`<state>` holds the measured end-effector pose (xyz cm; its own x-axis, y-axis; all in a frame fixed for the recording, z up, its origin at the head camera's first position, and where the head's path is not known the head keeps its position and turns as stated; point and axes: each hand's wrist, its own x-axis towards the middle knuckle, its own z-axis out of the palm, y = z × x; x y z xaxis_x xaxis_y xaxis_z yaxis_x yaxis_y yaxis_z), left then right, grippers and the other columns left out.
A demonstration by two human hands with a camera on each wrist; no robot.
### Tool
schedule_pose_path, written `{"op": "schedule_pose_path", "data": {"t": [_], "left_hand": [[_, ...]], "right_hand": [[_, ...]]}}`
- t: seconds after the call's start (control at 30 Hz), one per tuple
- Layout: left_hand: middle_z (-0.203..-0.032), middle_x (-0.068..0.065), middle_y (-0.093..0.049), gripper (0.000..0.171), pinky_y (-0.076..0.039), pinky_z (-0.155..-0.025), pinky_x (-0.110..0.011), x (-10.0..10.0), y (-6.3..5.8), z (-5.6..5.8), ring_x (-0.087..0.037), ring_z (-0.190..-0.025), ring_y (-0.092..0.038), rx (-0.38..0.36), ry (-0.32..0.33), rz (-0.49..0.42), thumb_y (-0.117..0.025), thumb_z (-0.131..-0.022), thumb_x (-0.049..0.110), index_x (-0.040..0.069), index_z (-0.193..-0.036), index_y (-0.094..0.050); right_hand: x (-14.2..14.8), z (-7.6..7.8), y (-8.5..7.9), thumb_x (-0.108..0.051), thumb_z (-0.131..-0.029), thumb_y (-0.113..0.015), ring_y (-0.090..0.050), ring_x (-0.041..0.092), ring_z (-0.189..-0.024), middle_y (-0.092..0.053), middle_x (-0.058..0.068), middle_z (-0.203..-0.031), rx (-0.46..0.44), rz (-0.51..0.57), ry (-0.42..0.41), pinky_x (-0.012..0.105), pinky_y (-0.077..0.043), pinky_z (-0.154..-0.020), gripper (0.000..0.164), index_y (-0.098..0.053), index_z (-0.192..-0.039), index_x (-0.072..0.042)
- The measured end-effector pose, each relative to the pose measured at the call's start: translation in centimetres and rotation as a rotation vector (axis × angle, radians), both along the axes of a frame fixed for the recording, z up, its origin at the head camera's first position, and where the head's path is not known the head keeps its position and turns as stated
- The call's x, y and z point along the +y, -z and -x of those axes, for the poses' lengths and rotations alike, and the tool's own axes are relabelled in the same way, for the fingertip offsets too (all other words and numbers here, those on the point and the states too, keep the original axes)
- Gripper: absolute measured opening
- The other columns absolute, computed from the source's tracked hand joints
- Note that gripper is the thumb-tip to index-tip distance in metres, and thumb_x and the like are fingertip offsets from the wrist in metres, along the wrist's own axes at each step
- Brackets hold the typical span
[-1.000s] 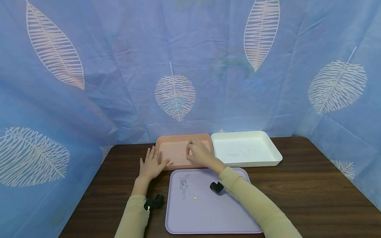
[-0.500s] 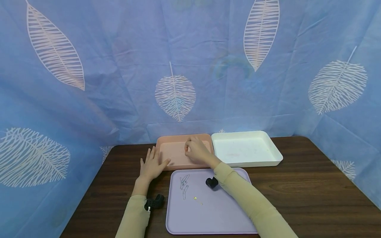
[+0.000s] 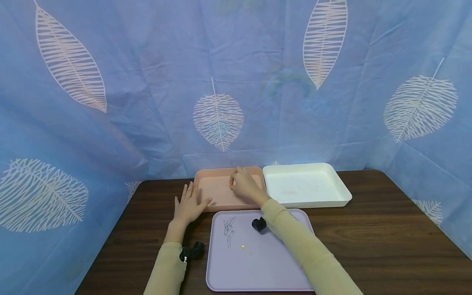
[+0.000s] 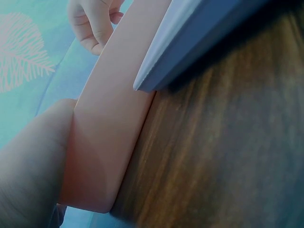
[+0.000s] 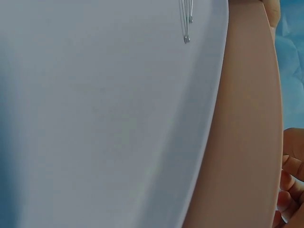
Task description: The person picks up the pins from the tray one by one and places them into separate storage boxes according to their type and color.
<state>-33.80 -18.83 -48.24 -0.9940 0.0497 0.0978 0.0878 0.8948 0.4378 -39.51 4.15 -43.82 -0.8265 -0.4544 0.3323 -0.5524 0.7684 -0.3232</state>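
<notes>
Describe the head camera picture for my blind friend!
A person's right hand, fingers curled, is over a shallow pink rectangular tray; the spread left hand is at its left end. On a nearer, flat lavender rectangular tray lie thin silver wires and tiny yellow pieces. A shallow white rectangular tray sits right.

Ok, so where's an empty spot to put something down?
Bare table lies right of the lavender tray, in front of the white tray. The white tray's middle looks bare too, and so does the lavender tray's near end, left of the right sleeve. It's crowded at the peach tray, with the left hand and right hand there, and by the metal pins.
</notes>
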Motion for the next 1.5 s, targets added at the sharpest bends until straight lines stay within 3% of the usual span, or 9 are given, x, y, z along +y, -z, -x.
{"op": "schedule_pose_path", "data": {"t": [0.57, 1.0, 1.23, 1.5], "left_hand": [[-0.165, -0.014, -0.006, 0.096, -0.004, -0.112, -0.075, 0.1, -0.2, -0.1, -0.036, -0.153, -0.001, -0.006, 0.004, 0.000, -0.048, -0.091, 0.067, 0.014, -0.158, -0.007], [-0.165, -0.013, -0.005, 0.095, -0.004, -0.112, -0.074, 0.0, -0.2, 0.0, -0.035, -0.153, 0.001, -0.017, 0.008, 0.011, -0.047, -0.091, 0.068, 0.013, -0.158, -0.008], [-0.165, -0.014, -0.007, 0.095, -0.005, -0.112, -0.075, -0.1, -0.1, 0.1, -0.035, -0.153, -0.003, -0.008, 0.006, 0.023, -0.046, -0.091, 0.069, 0.013, -0.158, -0.008], [-0.165, -0.014, -0.009, 0.097, -0.006, -0.112, -0.075, -0.1, 0.1, 0.1, -0.036, -0.153, -0.003, 0.009, 0.005, 0.025, -0.045, -0.090, 0.071, 0.014, -0.159, -0.007]], "right_hand": [[0.4, 0.2, 0.1, -0.010, -0.086, -0.071, -0.047, 0.023, -0.092, -0.059, 0.009, -0.106, 0.018, 0.033, 0.075, 0.038, -0.043, -0.084, 0.016, -0.062, -0.073, -0.013], [1.0, -1.1, -0.2, -0.012, -0.084, -0.072, -0.050, 0.023, -0.093, -0.058, 0.008, -0.105, 0.019, 0.080, 0.074, 0.038, -0.045, -0.082, 0.014, -0.062, -0.076, -0.015], [1.4, -2.3, -0.7, -0.012, -0.082, -0.074, -0.054, 0.029, -0.102, -0.060, 0.010, -0.105, 0.037, 0.157, 0.042, 0.045, -0.047, -0.089, 0.015, -0.061, -0.075, -0.013], [2.0, -3.5, -1.1, -0.016, -0.083, -0.076, -0.056, 0.030, -0.108, -0.061, 0.009, -0.107, 0.019, 0.211, 0.066, 0.047, -0.046, -0.093, 0.015, -0.062, -0.076, -0.014]]}}
